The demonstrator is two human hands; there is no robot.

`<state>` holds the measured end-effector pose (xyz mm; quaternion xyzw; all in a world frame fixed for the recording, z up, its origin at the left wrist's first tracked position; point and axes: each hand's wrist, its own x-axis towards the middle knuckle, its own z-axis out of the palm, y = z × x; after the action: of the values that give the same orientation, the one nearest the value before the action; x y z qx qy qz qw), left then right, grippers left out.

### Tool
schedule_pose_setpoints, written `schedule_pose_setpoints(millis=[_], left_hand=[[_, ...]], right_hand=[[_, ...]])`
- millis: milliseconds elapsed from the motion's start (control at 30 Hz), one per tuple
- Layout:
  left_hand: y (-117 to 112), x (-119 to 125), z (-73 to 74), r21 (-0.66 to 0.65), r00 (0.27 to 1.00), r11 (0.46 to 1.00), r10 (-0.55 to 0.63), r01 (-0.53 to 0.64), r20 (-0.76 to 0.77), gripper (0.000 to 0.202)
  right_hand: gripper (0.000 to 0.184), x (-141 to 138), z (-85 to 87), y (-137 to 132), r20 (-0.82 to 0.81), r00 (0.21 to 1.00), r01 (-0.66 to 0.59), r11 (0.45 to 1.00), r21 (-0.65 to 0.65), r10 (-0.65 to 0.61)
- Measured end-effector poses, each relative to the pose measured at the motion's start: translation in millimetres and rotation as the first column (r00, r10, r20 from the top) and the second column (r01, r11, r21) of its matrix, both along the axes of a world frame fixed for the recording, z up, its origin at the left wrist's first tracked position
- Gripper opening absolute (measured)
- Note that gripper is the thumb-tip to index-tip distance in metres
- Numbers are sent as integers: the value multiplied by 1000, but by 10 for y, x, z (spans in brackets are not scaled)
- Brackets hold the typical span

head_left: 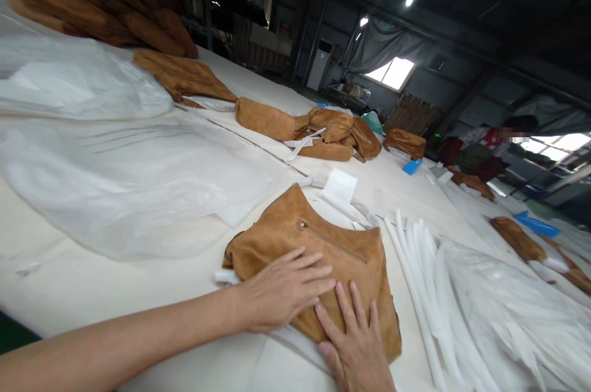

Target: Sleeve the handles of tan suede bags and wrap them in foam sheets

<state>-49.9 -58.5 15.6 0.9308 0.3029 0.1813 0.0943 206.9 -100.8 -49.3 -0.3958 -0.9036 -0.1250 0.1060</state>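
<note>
both hands, left hand [281, 287] and right hand [357, 343], lie flat and open on the folded tan suede garment [318, 244], not bagged yet, plastic bags [498, 300] waiting at 3 o'clock

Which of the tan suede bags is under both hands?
The nearest bag, flat with its diagonal zipper up; the left hand and right hand press it. The others lie farther up the table, untouched.
</note>
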Motion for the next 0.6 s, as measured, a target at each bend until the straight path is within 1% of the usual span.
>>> schedule_pose_setpoints(millis=[67,133,200,233,267,333,367,400,433,467,533,600], left_hand=[[9,10,-165,60,999,998,-17,19,-38,59],[-14,10,-312,77,997,997,-8,14,-82,71],[-39,8,-402,95,995,995,18,-10,-93,76],[-47,8,-424,110,996,994,27,-17,-88,77],[-50,9,-435,130,997,991,34,-24,-76,77],[-48,13,-438,165,997,986,43,-34,-56,77],[-43,15,-437,177,998,984,43,-33,-53,78],[-36,17,-437,188,997,982,47,-35,-56,78],[-27,17,-440,201,996,979,55,-41,-63,78],[-14,15,-448,224,996,974,59,-41,-74,78],[22,6,-480,315,993,949,59,-24,-103,74],[72,-10,-525,435,990,901,54,7,-127,68]], right_hand=[[65,8,-42,10,-35,999,23,1000,5,-23],[58,41,18,35,-70,997,37,999,-28,-39],[44,90,213,114,-95,996,-16,989,-144,2],[36,114,350,186,-129,992,-40,974,-221,12],[29,132,496,285,-188,982,-49,954,-295,-8],[27,146,758,570,-355,925,-18,916,-402,-138],[29,142,850,757,-430,874,19,902,-432,-225],[32,131,905,969,-484,822,61,892,-449,-300],[35,115,920,1201,-504,791,95,883,-460,-348],[37,95,900,1444,-489,785,133,874,-468,-381],[39,45,777,1920,-415,802,211,855,-474,-428],[39,-14,606,2310,-367,818,240,842,-483,-443]])
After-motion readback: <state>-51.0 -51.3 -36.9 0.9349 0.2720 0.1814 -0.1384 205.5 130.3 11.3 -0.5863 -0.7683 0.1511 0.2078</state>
